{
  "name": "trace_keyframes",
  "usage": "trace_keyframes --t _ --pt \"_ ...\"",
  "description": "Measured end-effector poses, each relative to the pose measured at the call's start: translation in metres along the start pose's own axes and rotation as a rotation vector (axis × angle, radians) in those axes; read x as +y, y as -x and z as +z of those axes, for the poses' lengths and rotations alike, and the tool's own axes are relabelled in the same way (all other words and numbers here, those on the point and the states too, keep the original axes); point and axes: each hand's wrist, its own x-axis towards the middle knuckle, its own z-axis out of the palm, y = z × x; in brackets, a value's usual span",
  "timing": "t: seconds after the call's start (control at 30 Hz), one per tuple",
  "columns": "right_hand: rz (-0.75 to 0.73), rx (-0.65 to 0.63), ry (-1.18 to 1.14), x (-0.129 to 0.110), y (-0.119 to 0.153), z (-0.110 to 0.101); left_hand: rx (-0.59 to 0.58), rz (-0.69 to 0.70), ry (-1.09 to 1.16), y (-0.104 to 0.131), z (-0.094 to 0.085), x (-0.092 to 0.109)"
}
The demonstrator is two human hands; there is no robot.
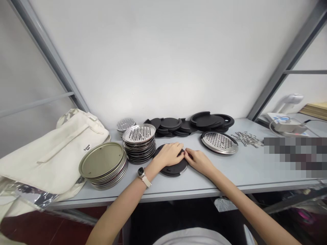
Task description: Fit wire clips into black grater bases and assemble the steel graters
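1. My left hand (169,153) lies flat on the black round frame (172,166), near the front edge of the tabletop (250,170), and presses it down.
2. My right hand (199,161) pinches a small metal clip (184,149) at the frame's rim; the fingers of both hands meet there.
3. I judge it best to keep the frame steady and push the clip straight.
4. The stack of grater discs (139,143) stands just beside my left hand, with flat lids (103,164) further left.
5. One grater (219,142) and loose clips (247,139) lie toward the right; black frames (190,124) are piled at the back edge.
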Motion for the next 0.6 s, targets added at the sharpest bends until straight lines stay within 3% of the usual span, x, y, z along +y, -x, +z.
trace_keyframes --t 0.17,0.6 --pt "-0.002 0.004 -0.008 -0.0007 0.0009 -0.0001 0.042 0.021 -0.014 0.0001 0.0018 -0.0006" --pt "0.015 -0.003 -0.003 0.0002 0.0004 -0.0006 -0.013 -0.005 -0.005 -0.0005 -0.0023 0.0017"
